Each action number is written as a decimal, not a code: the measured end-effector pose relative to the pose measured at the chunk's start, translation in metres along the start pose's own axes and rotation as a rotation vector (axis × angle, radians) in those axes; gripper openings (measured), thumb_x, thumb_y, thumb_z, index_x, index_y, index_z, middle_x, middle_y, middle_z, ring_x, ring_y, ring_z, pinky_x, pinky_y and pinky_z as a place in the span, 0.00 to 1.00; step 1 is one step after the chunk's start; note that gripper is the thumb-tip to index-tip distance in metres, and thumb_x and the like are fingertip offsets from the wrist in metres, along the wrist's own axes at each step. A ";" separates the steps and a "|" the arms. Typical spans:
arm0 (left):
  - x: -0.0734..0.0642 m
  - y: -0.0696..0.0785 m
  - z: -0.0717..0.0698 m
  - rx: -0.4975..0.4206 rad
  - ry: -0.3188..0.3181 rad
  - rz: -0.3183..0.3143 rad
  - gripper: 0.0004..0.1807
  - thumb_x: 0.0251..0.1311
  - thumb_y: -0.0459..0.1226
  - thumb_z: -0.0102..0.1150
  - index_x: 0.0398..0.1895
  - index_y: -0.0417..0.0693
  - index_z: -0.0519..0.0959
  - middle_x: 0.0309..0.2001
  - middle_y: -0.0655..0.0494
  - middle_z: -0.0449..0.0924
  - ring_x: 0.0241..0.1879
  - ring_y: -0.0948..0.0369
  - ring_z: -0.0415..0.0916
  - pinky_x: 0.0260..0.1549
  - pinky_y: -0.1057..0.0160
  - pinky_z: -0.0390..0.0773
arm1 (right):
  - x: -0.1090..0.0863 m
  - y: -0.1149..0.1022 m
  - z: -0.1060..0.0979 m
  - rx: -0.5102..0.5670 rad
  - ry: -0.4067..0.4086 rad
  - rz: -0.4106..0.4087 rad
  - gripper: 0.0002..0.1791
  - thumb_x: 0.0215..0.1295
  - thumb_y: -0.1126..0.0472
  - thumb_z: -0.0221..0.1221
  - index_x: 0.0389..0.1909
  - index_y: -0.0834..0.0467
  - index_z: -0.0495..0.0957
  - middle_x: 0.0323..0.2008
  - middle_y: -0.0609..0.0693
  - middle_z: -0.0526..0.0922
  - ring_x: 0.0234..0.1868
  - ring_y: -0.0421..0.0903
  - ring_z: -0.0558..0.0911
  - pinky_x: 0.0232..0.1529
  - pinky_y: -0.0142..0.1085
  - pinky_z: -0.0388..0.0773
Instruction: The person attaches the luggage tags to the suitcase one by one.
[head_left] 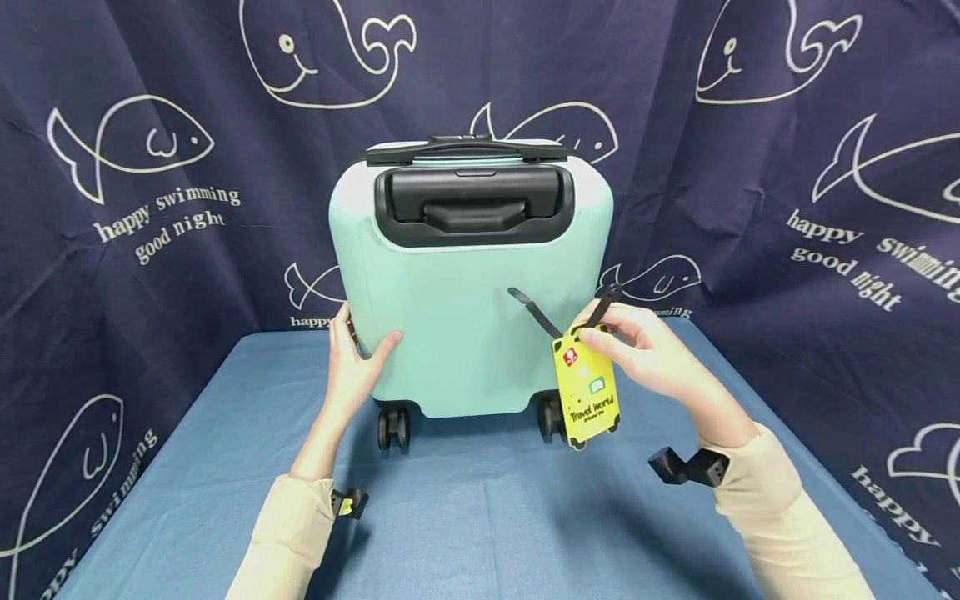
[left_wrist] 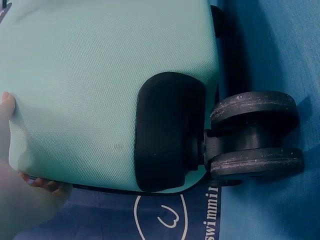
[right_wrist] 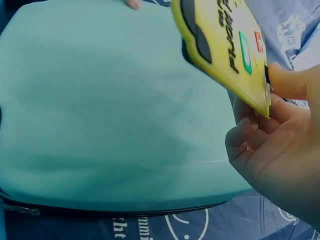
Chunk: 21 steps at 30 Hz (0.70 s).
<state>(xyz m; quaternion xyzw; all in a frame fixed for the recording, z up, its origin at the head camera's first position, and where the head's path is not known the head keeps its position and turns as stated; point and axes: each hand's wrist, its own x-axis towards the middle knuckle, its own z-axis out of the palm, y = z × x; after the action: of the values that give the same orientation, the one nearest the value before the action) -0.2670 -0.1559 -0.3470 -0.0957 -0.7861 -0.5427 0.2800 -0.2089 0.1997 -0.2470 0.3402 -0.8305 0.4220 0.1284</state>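
A mint-green suitcase [head_left: 472,325] stands upright on its wheels, its black handle recess [head_left: 472,204] facing me. My left hand [head_left: 351,367] grips its lower left side, with the thumb on the front face and the fingers round the side edge. In the left wrist view that hand [left_wrist: 30,200] shows at the left, near a black double wheel [left_wrist: 255,135]. My right hand [head_left: 637,346] pinches the top of a yellow luggage tag [head_left: 587,387] in front of the suitcase's lower right. The tag's black strap [head_left: 542,317] is unfastened, its ends spread apart.
A blue cloth [head_left: 480,517] covers the table under the suitcase. Behind and at both sides hangs a dark blue curtain [head_left: 187,292] with white fish drawings. A black top handle [head_left: 468,150] crosses the suitcase's upper edge. Small black cameras are worn on both wrists.
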 end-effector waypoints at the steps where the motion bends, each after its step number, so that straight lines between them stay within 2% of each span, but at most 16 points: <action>1: 0.000 0.000 0.000 -0.003 -0.001 -0.001 0.46 0.54 0.47 0.65 0.71 0.51 0.50 0.60 0.43 0.56 0.59 0.48 0.61 0.57 0.49 0.63 | 0.001 -0.001 -0.001 0.001 0.007 -0.008 0.07 0.63 0.71 0.54 0.37 0.63 0.79 0.30 0.46 0.79 0.32 0.39 0.76 0.34 0.29 0.74; 7: 0.000 -0.001 0.001 0.009 0.008 -0.011 0.46 0.53 0.49 0.65 0.71 0.52 0.50 0.60 0.44 0.56 0.58 0.50 0.61 0.56 0.50 0.63 | 0.006 -0.009 -0.005 -0.003 0.034 -0.031 0.07 0.63 0.71 0.54 0.38 0.64 0.79 0.31 0.46 0.79 0.32 0.39 0.76 0.33 0.28 0.75; 15: 0.001 -0.003 0.001 0.019 0.020 -0.012 0.46 0.53 0.49 0.65 0.71 0.52 0.51 0.59 0.44 0.57 0.57 0.50 0.62 0.55 0.51 0.63 | 0.013 -0.012 -0.010 -0.067 0.097 -0.067 0.07 0.61 0.72 0.55 0.37 0.65 0.80 0.31 0.44 0.78 0.33 0.37 0.75 0.35 0.26 0.72; 21: 0.001 -0.003 0.002 0.023 0.022 -0.013 0.46 0.53 0.49 0.65 0.71 0.52 0.51 0.59 0.44 0.57 0.57 0.50 0.62 0.55 0.50 0.63 | 0.018 -0.013 -0.015 -0.066 0.106 -0.052 0.06 0.62 0.72 0.54 0.37 0.65 0.79 0.31 0.42 0.78 0.33 0.37 0.75 0.35 0.25 0.72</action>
<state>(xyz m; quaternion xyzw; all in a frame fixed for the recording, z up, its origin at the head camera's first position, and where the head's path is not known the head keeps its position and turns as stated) -0.2693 -0.1558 -0.3495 -0.0812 -0.7898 -0.5365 0.2861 -0.2145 0.1987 -0.2210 0.3345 -0.8268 0.4084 0.1942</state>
